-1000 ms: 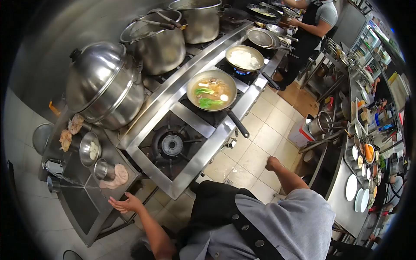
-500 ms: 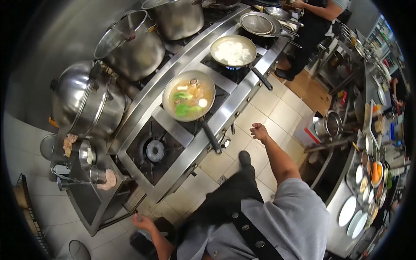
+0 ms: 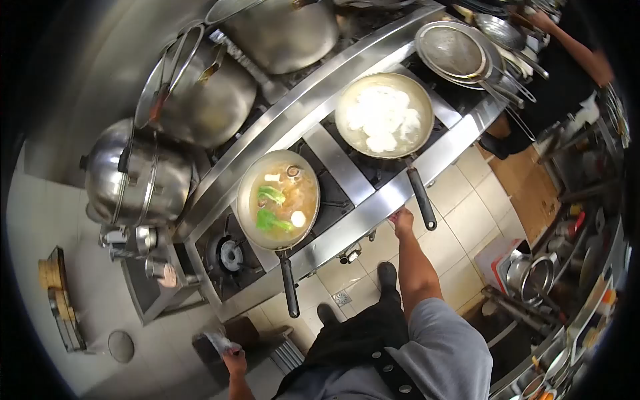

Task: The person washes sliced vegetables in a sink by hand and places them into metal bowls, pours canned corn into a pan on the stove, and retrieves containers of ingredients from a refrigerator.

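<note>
My right hand (image 3: 402, 221) is at the stove's front edge, fingers closed; what they hold is hidden. Low on the left, my left hand (image 3: 233, 359) closes on a pale, cloth-like thing (image 3: 219, 342) above a dark bin. On the near burner a pan (image 3: 245, 200) holds broth with green leaves, mushroom and a round white piece; its black handle (image 3: 289, 287) points toward me. A second pan (image 3: 345, 133), right of it, contains white pieces in liquid, and its handle (image 3: 422, 200) juts past the stove edge. Neither hand touches the pans.
Large steel pots (image 3: 277, 37) stand behind the burners, with a lidded steamer (image 3: 137, 177) at left. Strainers (image 3: 453, 53) lie at the upper right, near another person's arm (image 3: 580, 57). A sink counter (image 3: 150, 290) is left; a steel pot (image 3: 533, 277) sits on the right.
The view has moved closer to the stove. My right hand has reached forward to the stove's front edge and closed. My left hand has moved low to the left and closed on the pale thing.
</note>
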{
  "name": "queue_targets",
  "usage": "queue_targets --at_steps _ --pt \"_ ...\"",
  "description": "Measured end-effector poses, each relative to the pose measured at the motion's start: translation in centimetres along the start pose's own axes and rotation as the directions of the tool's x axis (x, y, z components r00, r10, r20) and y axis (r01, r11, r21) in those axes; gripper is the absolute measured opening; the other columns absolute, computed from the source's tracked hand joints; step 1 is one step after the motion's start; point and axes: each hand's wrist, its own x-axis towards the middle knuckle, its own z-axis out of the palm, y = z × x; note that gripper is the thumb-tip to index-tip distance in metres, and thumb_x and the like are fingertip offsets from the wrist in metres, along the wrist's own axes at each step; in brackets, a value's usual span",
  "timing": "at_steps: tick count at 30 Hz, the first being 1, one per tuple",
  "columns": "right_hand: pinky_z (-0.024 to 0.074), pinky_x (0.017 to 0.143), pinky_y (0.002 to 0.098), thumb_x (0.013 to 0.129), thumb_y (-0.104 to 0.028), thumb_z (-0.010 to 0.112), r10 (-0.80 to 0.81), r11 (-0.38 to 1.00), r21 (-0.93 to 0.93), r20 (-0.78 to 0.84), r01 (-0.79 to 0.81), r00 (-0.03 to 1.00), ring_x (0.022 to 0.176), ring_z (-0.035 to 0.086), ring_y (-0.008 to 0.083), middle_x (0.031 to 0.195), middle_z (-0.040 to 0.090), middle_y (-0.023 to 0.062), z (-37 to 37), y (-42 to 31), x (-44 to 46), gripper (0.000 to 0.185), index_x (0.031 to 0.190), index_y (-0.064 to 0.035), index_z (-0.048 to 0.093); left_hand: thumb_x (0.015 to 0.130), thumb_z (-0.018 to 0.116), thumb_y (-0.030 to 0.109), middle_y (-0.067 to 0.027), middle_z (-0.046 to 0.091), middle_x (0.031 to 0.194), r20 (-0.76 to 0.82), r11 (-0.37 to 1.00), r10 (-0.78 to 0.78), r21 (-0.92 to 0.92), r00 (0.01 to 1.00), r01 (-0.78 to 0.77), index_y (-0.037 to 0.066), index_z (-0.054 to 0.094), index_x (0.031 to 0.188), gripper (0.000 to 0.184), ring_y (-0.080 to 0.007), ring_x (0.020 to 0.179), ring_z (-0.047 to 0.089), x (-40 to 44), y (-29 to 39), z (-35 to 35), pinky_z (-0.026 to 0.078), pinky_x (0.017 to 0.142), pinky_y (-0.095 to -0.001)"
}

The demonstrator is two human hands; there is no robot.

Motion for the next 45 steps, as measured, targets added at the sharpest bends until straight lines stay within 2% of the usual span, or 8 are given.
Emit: queue_targets --at_steps 4,7,12,19,21,27,33,45 --pt "0.0444 0.052 0.0262 0.097 -0.032 0.037 0.596 0.799 0.051 0.064 -0.599 0.8 0.053 0.046 0.0113 0.066 0.051 0.0033 -0.5 -5.1 2.2 0.026 0.089 -0.0108 0.049 0.075 0.067 0.009 -0.0102 0.058 0.086 0.162 0.992 -0.006 -0.126 0.987 0.027 0.0 0.057 0.091 0.021 -0.0256 0.08 0.058 -0.1 -3.2 2.5 0.045 0.075 -0.0363" --pt "0.0451 0.052 0.0292 0.098 -0.035 0.035 0.524 0.827 -0.324 0.15 -0.459 0.838 0.051 0.048 0.0114 0.068 0.055 0.0023 -1.0 -7.0 0.1 0.029 0.093 -0.0108 0.05 0.07 0.071 0.018 -0.017 0.063 0.082 0.16 0.977 -0.04 -0.203 0.986 0.072 -0.005 0.062 0.095 0.035 -0.0348 0.085 0.062 -0.3 0.4 1.3 0.048 0.081 -0.0377" --pt "0.0517 0.068 0.0301 0.095 -0.018 0.047 0.118 0.982 0.132 0.149 -0.138 0.982 0.075 0.053 0.0174 0.091 0.054 0.0091 -0.2 -4.1 -3.2 0.022 0.107 -0.0013 0.054 0.072 0.073 0.018 -0.0175 0.061 0.097 0.168 0.956 -0.08 -0.266 0.982 0.124 0.0 0.064 0.097 0.032 -0.0322 0.096 0.06 -1.6 2.1 1.7 0.048 0.083 -0.0381" --pt "0.0551 0.065 0.0303 0.096 -0.016 0.048 0.36 0.888 0.205 0.248 -0.412 0.899 0.065 0.056 0.0165 0.074 0.053 0.0083 -0.2 -5.5 -1.9 0.016 0.094 -0.0006 0.054 0.072 0.073 0.017 -0.015 0.064 0.089 0.244 0.97 -0.064 -0.213 0.968 0.117 0.001 0.063 0.09 0.026 -0.0259 0.086 0.062 -5.7 1.6 1.6 0.049 0.078 -0.0371" --pt "0.0563 0.066 0.035 0.098 -0.028 0.039 0.429 0.903 -0.076 0.209 -0.422 0.879 0.06 0.059 0.0199 0.075 0.06 0.0114 -0.5 -7.4 -2.9 0.032 0.095 -0.0005 0.054 0.073 0.071 0.019 -0.0153 0.067 0.088 0.274 0.971 -0.038 -0.218 0.961 0.1 0.001 0.065 0.09 0.026 -0.026 0.082 0.064 -6.1 0.6 2.0 0.05 0.074 -0.0343" --pt "0.0545 0.073 0.0385 0.09 -0.065 0.035 0.248 0.969 -0.139 0.494 -0.206 0.834 0.08 0.067 0.0263 0.09 0.066 0.0153 -1.9 -20.8 -11.8 0.07 0.105 0.0002 0.056 0.076 0.067 0.015 -0.0091 0.066 0.081 0.29 0.909 -0.079 -0.371 0.954 0.188 0.003 0.065 0.086 0.016 -0.0192 0.075 0.063 -7.6 -2.8 4.6 0.05 0.067 -0.0325" --pt "0.0499 0.05 0.0283 0.088 -0.02 0.063 0.382 0.855 -0.513 0.516 -0.08 0.766 0.056 0.056 0.0138 0.071 0.057 0.0041 3.5 -25.6 -14.8 0.02 0.095 -0.0042 0.053 0.083 0.061 0.021 -0.0057 0.064 0.078 0.594 0.736 -0.294 -0.359 0.749 0.574 0.008 0.064 0.094 0.017 -0.0164 0.069 0.062 -10.6 -0.1 5.9 0.049 0.055 -0.036" --pt "0.0381 0.034 0.0258 0.085 -0.013 0.066 0.02 0.803 -0.523 0.502 0.286 0.864 0.038 0.041 0.0076 0.053 0.045 -0.0012 4.5 -23.3 -18.5 0.021 0.074 -0.0078 0.048 0.084 0.059 0.024 -0.0042 0.064 0.078 0.711 0.633 -0.348 -0.303 0.611 0.713 0.01 0.062 0.102 0.023 -0.0187 0.068 0.063 -16.5 -2.8 8.5 0.049 0.056 -0.0424"
